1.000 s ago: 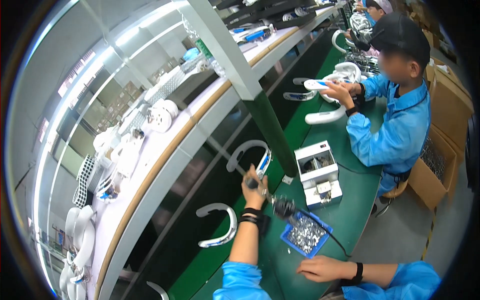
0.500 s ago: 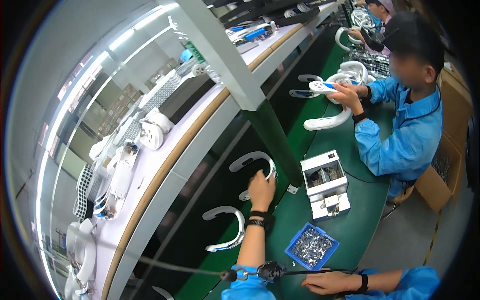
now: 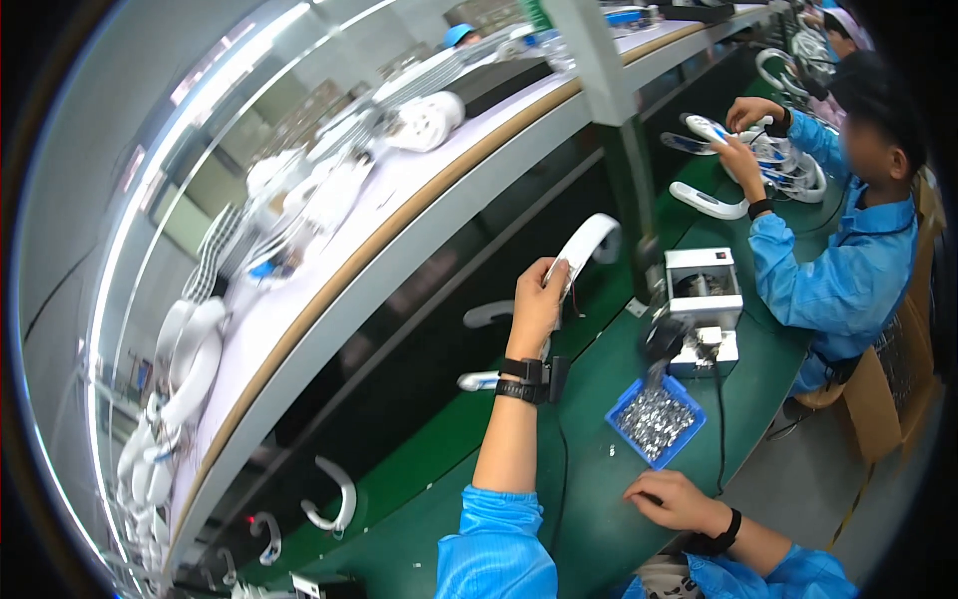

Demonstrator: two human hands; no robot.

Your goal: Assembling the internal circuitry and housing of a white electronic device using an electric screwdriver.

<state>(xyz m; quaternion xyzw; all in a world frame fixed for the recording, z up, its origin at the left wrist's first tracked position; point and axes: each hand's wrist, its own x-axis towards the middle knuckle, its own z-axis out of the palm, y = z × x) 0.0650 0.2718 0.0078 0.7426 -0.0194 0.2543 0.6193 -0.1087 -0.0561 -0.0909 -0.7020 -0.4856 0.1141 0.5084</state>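
My left hand (image 3: 536,304) is closed round one arm of a white U-shaped shell (image 3: 587,245), which looks like a neck massager part, and holds it raised above the green belt. A thin reddish wire shows beside the fingers. My right hand (image 3: 684,502) rests on the green table, fingers loosely bent and apart, with nothing visible in them. Just beyond it is a blue tray (image 3: 696,424) full of small silvery metal pieces. Behind the tray stands a white screw-feeder-like box (image 3: 702,262). A dark hanging tool (image 3: 664,337), blurred, is in front of the box.
More white U-shaped shells (image 3: 336,502) lie along the green belt (image 3: 399,459). A grey post (image 3: 591,60) and a raised shelf (image 3: 399,220) carrying white parts run along the left. A co-worker in blue (image 3: 848,240) handles a shell at far right. A black cord (image 3: 720,429) crosses the table.
My left hand has lifted a white U-shaped shell off the belt and moved up. The view has swung, so the table and tray sit farther right. The dark hanging tool now appears by the box.
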